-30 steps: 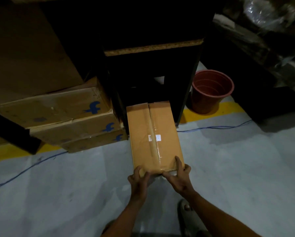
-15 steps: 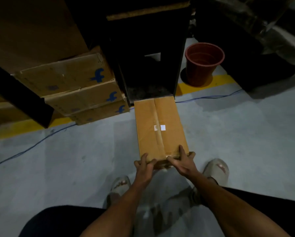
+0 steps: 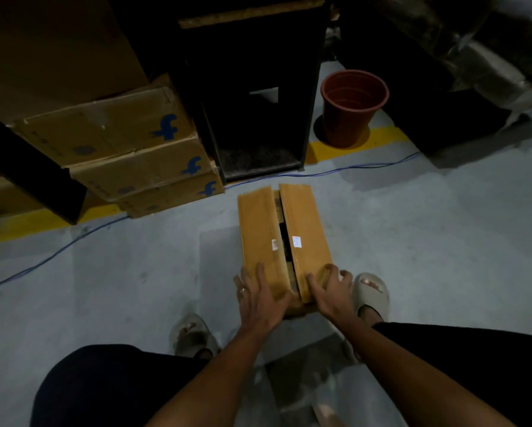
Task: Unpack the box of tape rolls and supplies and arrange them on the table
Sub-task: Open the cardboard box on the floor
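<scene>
A long brown cardboard box [image 3: 304,223] lies on the grey floor in front of me, clear of the dark shelf opening. Its two top flaps stand parted along the middle seam, leaving a dark gap; what is inside cannot be made out. My left hand [image 3: 258,297] grips the near end of the left flap, fingers spread on top and thumb at the seam. My right hand [image 3: 329,288] holds the near end of the right flap, thumb along its inner edge and fingers curled over it.
Stacked cartons with blue logos [image 3: 119,143] sit at the left beside a black shelf unit [image 3: 252,87]. A brown plastic pot [image 3: 351,112] stands at the back right on a yellow floor line. A blue cable [image 3: 58,251] crosses the floor. My sandalled feet [image 3: 371,291] flank the box.
The box has slid fully out of the shelf opening toward me. Its taped seam has split and the flaps have parted. Both hands moved from the near edge onto the flaps.
</scene>
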Motion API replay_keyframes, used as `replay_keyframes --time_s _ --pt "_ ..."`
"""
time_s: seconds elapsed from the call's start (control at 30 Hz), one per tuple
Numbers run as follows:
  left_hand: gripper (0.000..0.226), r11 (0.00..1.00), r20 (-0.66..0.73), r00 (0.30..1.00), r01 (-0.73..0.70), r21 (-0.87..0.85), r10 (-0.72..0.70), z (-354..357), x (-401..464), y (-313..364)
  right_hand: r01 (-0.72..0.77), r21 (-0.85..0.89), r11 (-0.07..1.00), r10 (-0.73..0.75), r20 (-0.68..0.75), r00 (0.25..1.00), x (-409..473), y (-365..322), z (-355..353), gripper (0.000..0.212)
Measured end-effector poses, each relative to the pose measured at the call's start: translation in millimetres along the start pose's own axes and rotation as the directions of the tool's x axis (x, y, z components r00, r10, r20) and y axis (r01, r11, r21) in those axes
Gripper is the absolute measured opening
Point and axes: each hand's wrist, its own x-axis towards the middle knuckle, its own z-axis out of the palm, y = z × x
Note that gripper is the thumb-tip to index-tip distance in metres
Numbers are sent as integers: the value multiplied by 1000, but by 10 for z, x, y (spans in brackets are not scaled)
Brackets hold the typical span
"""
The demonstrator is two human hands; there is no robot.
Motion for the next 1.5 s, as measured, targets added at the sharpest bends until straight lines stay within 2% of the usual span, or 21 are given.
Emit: replay_keyframes --time_s 0.1,0.2,0.4,0.57,0.67,0.83,0.93,1.03,1.17,1.33,1.43,1.5 --pt "110 973 37 987 -159 170 155 -56 137 121 105 -25 994 -106 -11 994 110 -101 -34 74" --pt "107 947 78 972 -232 222 220 -73 229 220 196 -100 976 -199 -21 980 184 -186 -9 78" --pt "94 927 94 958 -287 244 272 -64 258 191 329 -196 924 -340 -23 940 280 -297 48 77" --pt "88 880 18 930 -353 317 366 -206 181 159 414 -358 837 -403 109 909 324 -430 -9 90" --pt "88 854 -8 916 -370 366 401 -352 170 136 479 -392 785 -465 136 875 271 -519 -96 84" --pt "91 894 -71 949 -261 363 306 -647 127 80 528 -529 664 -564 109 818 223 -529 -348 75" --pt "87 868 -108 949 -220 445 296 -834 119 26 490 -584 647 -578 43 815 226 -487 -574 74" --pt "81 832 -142 956 -143 536 255 -943 129 -60 365 -629 687 -508 -57 859 262 -373 -766 72" --pt "81 839 -145 989 72 539 9 -901 189 -204 189 -746 639 -326 -40 945 390 -152 -883 70" --pt "80 889 -41 975 215 405 -217 -775 347 -284 147 -661 736 -216 -23 976 500 -28 -741 56" --pt "63 920 116 954 230 317 -278 -711 503 -284 141 -522 841 -148 29 989 598 -9 -575 60" --pt "51 959 248 931 235 158 -268 -656 627 -259 106 -396 912 -79 83 993 740 59 -423 67"
